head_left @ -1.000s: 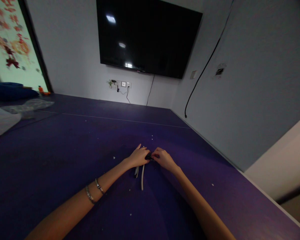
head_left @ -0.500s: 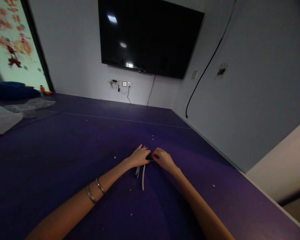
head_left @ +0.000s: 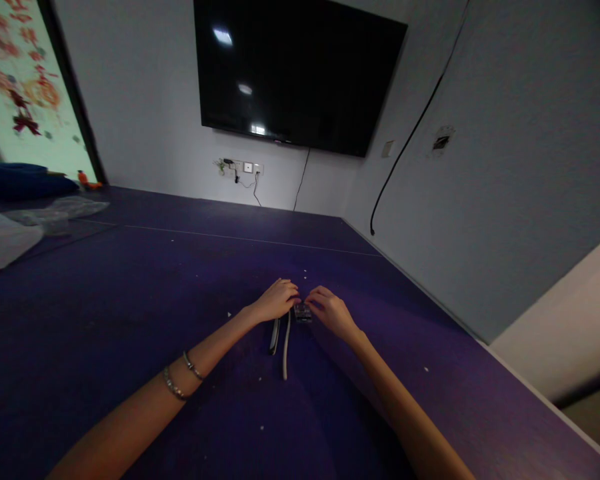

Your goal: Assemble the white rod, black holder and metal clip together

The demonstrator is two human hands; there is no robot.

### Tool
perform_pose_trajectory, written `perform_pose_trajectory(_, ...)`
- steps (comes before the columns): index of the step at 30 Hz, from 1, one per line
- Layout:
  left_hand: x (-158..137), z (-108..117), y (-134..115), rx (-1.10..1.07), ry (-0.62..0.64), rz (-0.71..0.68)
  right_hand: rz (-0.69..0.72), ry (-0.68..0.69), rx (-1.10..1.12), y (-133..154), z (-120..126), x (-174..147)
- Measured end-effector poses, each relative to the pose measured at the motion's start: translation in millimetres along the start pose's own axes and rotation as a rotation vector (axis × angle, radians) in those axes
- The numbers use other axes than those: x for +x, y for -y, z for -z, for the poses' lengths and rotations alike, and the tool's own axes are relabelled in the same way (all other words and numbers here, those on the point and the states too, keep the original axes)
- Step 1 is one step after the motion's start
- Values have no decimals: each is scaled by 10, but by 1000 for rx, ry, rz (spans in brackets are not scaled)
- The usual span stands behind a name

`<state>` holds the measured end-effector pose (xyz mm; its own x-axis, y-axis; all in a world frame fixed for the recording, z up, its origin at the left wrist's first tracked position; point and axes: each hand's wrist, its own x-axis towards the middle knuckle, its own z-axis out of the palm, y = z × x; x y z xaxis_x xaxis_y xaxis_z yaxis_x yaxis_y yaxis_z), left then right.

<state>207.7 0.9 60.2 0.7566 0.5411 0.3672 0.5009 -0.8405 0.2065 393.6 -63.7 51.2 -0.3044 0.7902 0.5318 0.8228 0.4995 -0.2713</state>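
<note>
A small dark, flat, box-like piece with pale marks (head_left: 303, 313) is between my two hands, low over the purple surface; its exact kind is too small to make out. My left hand (head_left: 277, 300) has its fingers bent and closed at the piece's upper left corner. From the other side, my right hand (head_left: 330, 311) pinches thumb and fingertips at its upper right corner. Just below my left hand lie a pale, thin cord-like strip (head_left: 286, 350) and a shorter black-and-white strip (head_left: 275, 337), their upper ends close to my fingers.
Small white scraps (head_left: 261, 427) dot the purple surface (head_left: 180, 300). Clear plastic wrapping (head_left: 67, 210) and a blue cloth bundle (head_left: 25, 180) lie at the far left. A black cable (head_left: 405, 147) hangs along the right wall, and a television (head_left: 300, 73) is mounted ahead.
My hands have moved slightly up and apart. The dark piece, mostly covered by my fingers before, now shows its flat face below them. The two strips have stayed in place.
</note>
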Motion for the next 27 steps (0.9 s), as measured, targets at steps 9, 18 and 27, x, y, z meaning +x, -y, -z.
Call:
perform_pose_trajectory(9,37,14,0,-190,68,30,85,-20,-68,83,61,1)
perform_pose_trajectory(18,17,95,-48,-316,35,129,-2,-158,194,-36,-13,8)
perform_pose_trajectory(27,-8,138,-104,-222,-4,115,-326,-58,522,-148,-71,38)
